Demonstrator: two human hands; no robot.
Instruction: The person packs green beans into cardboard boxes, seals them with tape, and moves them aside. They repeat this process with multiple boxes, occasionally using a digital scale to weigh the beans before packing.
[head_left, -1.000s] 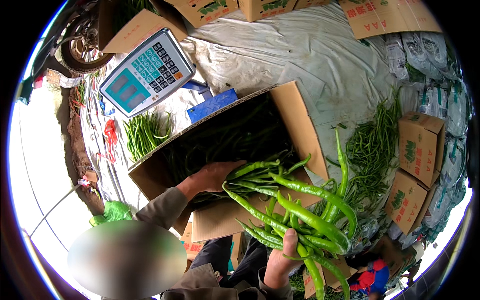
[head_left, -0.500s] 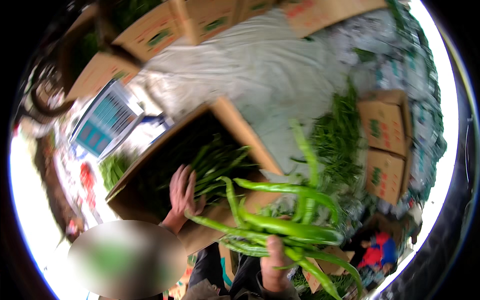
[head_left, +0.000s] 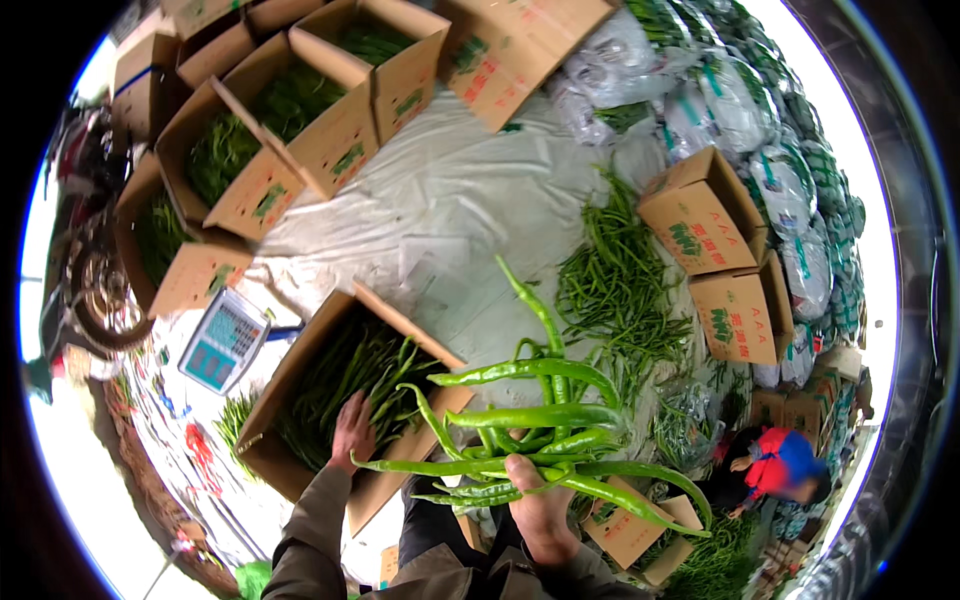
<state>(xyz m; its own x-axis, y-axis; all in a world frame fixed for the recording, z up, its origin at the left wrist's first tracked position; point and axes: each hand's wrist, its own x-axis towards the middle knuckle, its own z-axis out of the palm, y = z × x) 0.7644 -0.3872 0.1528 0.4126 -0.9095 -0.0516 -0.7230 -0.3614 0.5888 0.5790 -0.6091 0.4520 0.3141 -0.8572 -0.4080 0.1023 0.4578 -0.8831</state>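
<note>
My right hand (head_left: 540, 505) is closed round a bunch of long green chili peppers (head_left: 560, 415), thumb on top, held up in front of my body. The peppers fan out to both sides of the fist. To the left, a cardboard box (head_left: 275, 400) stands with its flaps open, full of darker green chili peppers (head_left: 335, 375). My left hand (head_left: 354, 430) reaches over its near edge and rests on these peppers, fingers stretched out; the fingertips are partly hard to make out.
A scale (head_left: 222, 340) stands left of the box. Loose chili peppers lie in a heap (head_left: 620, 290) on the white sheet (head_left: 400, 180). Cartons (head_left: 735, 310) and filled plastic bags (head_left: 735, 100) line the right. Another person (head_left: 775, 470) crouches at lower right. More open cartons (head_left: 330, 110) hold peppers at the back.
My view has shifted and steadied, and the scene sits differently in it. My right hand still holds the bunch, now a little further left in view. The left hand stays at the box's peppers.
</note>
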